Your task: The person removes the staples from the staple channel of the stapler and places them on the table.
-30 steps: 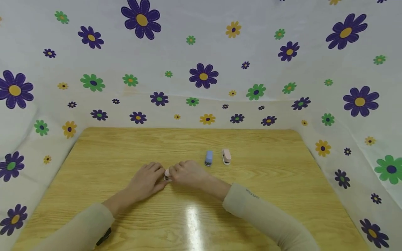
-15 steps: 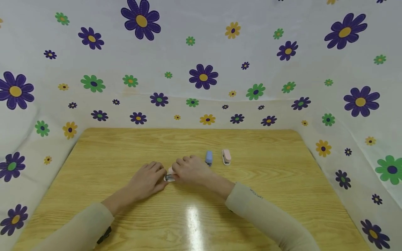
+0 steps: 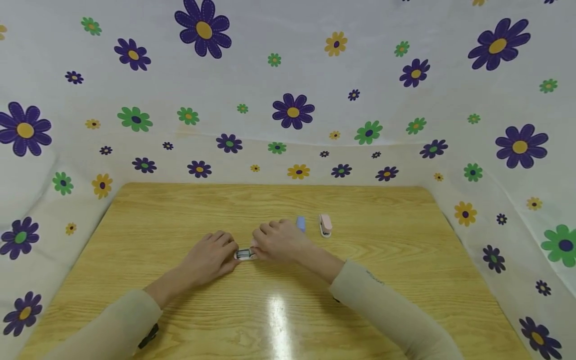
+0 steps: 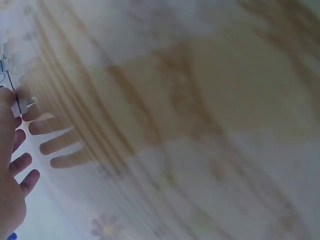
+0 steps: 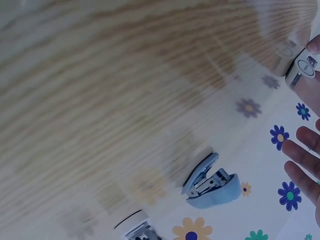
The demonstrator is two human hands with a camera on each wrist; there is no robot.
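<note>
A small white-and-pink stapler (image 3: 244, 254) lies between both hands near the table's middle, its metal staple channel exposed. My left hand (image 3: 209, 260) pinches its left end; in the left wrist view the thumb presses the stapler (image 4: 19, 102) at the frame's edge. At the other end my right hand (image 3: 283, 242) grips the pink top part, mostly hidden behind the fingers. The right wrist view shows the stapler's white underside (image 5: 295, 75) with a round mark. Beyond the right hand stands a blue stapler (image 3: 301, 223), partly covered by it.
A second pink stapler (image 3: 325, 225) stands right of the blue one. The wooden tabletop (image 3: 180, 205) is glossy and reflects light near its front. White flowered cloth (image 3: 252, 80) encloses the table at the back and both sides.
My right hand has moved to the right with the stapler's pink top, uncovering the metal channel. It now partly hides the blue stapler. The left hand has stayed in place.
</note>
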